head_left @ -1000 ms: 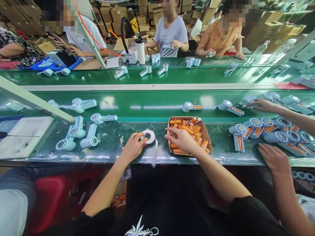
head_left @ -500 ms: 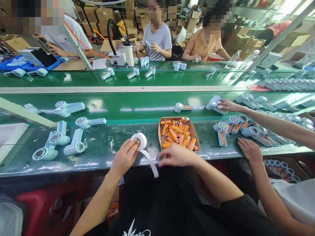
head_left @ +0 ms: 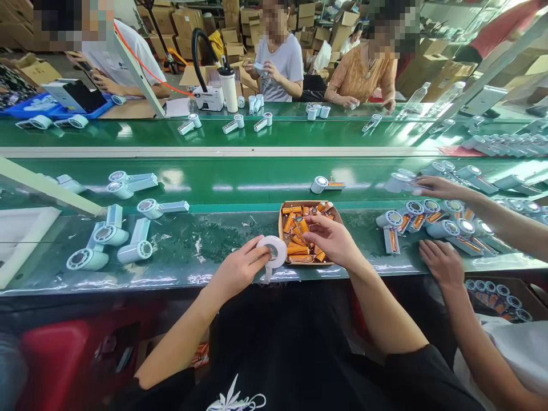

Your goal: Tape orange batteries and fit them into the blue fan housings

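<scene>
My left hand (head_left: 240, 267) grips a roll of white tape (head_left: 280, 252) by its ring. A short loose end hangs below the roll, over the bench's front edge. My right hand (head_left: 334, 240) pinches an orange cylindrical battery (head_left: 302, 226) above the open cardboard box (head_left: 281, 225), which is filled with several such wrapped batteries. The two hands are close together, the tape roll just left of the box's near corner.
Pale blue round-headed devices with handles (head_left: 88, 258) lie at the left. More devices (head_left: 390, 220), some with orange batteries, are grouped at the right, near a co-worker's hands (head_left: 440, 262). The green conveyor (head_left: 240, 191) runs behind the bench. People work opposite.
My right hand has moved up over the box and taken hold of a battery. My left hand has brought the tape roll rightward, towards the box. The co-worker's far hand has moved a device right.
</scene>
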The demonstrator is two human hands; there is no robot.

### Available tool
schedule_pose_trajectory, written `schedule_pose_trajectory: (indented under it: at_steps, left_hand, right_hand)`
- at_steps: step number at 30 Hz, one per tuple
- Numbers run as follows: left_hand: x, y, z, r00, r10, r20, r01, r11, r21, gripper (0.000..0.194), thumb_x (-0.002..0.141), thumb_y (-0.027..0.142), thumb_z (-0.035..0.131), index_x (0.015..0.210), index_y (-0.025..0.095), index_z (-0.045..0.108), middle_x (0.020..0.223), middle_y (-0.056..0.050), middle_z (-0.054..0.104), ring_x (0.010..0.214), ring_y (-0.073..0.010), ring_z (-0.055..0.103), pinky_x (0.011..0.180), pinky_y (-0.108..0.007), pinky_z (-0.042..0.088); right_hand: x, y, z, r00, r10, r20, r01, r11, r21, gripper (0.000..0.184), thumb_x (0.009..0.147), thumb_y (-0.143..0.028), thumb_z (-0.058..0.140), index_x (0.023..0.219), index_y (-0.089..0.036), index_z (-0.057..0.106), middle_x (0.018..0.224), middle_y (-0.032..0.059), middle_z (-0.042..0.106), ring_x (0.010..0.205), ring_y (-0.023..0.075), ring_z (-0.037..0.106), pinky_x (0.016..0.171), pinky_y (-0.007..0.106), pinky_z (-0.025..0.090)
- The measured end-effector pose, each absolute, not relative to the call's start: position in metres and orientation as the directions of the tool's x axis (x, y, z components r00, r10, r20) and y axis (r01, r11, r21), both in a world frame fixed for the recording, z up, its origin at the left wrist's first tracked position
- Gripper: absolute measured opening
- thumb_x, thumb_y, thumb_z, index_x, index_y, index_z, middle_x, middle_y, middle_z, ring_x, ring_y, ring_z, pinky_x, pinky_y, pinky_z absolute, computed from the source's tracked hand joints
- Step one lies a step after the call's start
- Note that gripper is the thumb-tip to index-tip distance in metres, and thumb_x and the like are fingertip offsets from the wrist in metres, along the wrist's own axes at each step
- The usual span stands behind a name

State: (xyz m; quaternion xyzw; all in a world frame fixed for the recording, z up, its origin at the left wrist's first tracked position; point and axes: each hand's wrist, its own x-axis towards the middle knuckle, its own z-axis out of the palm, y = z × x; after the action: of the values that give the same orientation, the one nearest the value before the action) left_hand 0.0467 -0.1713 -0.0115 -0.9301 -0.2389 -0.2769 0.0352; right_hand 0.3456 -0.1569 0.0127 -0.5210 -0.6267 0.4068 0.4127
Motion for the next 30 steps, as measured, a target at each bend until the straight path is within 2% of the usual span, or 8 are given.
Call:
schedule_pose_trajectory:
  at_steps: [6,11,15,18,22,24,26,30]
  left_hand:
    - [0.047,-0.175,0.004,0.824,0.44,0.356,0.484,-0.874,-0.039,0.029,0.106,0.011,0.046,0.12,0.018,0.069,0.119,-0.008,0.074,0.142,-0.0295,0.057,0.099,-0.036,0.064]
    - [0.056,-0.185,0.014,0.771,0.547,0.327,0.577,-0.817,0.006,0.03,0.102,0.006,0.048,0.113,0.021,0.072,0.107,-0.008,0.073,0.142,-0.0295,0.058,0.098,-0.036,0.064]
    - [0.074,-0.195,0.008,0.644,0.599,0.476,0.623,-0.772,0.129,0.026,0.101,0.013,0.058,0.12,0.02,0.073,0.101,-0.009,0.072,0.146,-0.0357,0.053,0.112,-0.047,0.058]
    - [0.094,-0.214,-0.005,0.544,0.642,0.54,0.643,-0.733,0.222,0.024,0.1,0.021,0.064,0.122,0.016,0.073,0.099,-0.012,0.071,0.142,-0.0379,0.057,0.112,-0.049,0.058]
    - [0.096,-0.228,-0.031,0.653,0.604,0.457,0.513,-0.796,0.321,0.024,0.101,0.024,0.063,0.122,0.02,0.073,0.099,-0.01,0.074,0.139,-0.0322,0.061,0.117,-0.05,0.054]
    - [0.074,-0.217,-0.046,0.604,0.674,0.425,0.583,-0.737,0.341,0.026,0.102,0.022,0.06,0.124,0.02,0.073,0.103,-0.01,0.076,0.138,-0.0305,0.062,0.12,-0.053,0.052]
    - [0.039,-0.196,-0.059,0.505,0.773,0.382,0.679,-0.63,0.377,0.026,0.102,0.024,0.06,0.124,0.02,0.073,0.11,-0.01,0.078,0.137,-0.0296,0.063,0.118,-0.053,0.053]
    - [-0.042,-0.144,-0.065,0.242,0.91,0.337,0.822,-0.376,0.427,0.028,0.102,0.036,0.061,0.122,0.022,0.075,0.123,-0.01,0.077,0.135,-0.0288,0.062,0.113,-0.05,0.055]
  right_hand:
    - [0.322,-0.183,0.019,-0.328,0.931,-0.163,0.192,-0.103,-0.976,0.045,0.072,-0.039,0.089,0.11,-0.021,0.074,0.093,0.0043,0.079,0.085,0.0223,0.076,0.082,0.038,0.064]
    - [0.301,-0.193,-0.001,-0.196,0.95,-0.245,-0.149,-0.276,-0.95,0.065,0.064,-0.041,0.097,0.118,-0.024,0.064,0.097,0.0049,0.083,0.094,0.0268,0.08,0.089,0.044,0.066]
    - [0.272,-0.201,-0.018,0.162,0.969,-0.185,-0.354,-0.118,-0.928,0.064,0.068,-0.047,0.093,0.12,-0.022,0.066,0.11,0.0094,0.082,0.106,0.0291,0.078,0.097,0.047,0.064]
    - [0.272,-0.192,-0.02,0.316,0.935,-0.163,-0.435,-0.01,-0.901,0.054,0.069,-0.044,0.092,0.114,-0.023,0.069,0.108,0.0087,0.082,0.105,0.0281,0.078,0.091,0.043,0.066]
    - [0.331,-0.162,0.006,0.585,0.81,0.029,-0.395,0.317,-0.862,0.037,0.07,-0.034,0.091,0.1,-0.026,0.071,0.098,0.0004,0.079,0.092,0.0181,0.078,0.081,0.031,0.066]
    - [0.366,-0.151,0.018,0.716,0.679,0.159,-0.292,0.499,-0.816,0.028,0.076,-0.032,0.088,0.098,-0.03,0.071,0.098,-0.0031,0.077,0.091,0.0141,0.077,0.078,0.027,0.064]
    - [0.389,-0.153,0.022,0.712,0.673,0.202,-0.253,0.513,-0.82,0.033,0.074,-0.026,0.09,0.101,-0.036,0.074,0.097,-0.0025,0.077,0.09,0.0136,0.077,0.074,0.025,0.063]
    - [0.396,-0.185,0.003,0.607,0.79,0.092,-0.247,0.297,-0.922,0.039,0.067,-0.029,0.094,0.098,-0.041,0.075,0.091,-0.0017,0.078,0.079,0.0189,0.077,0.068,0.035,0.065]
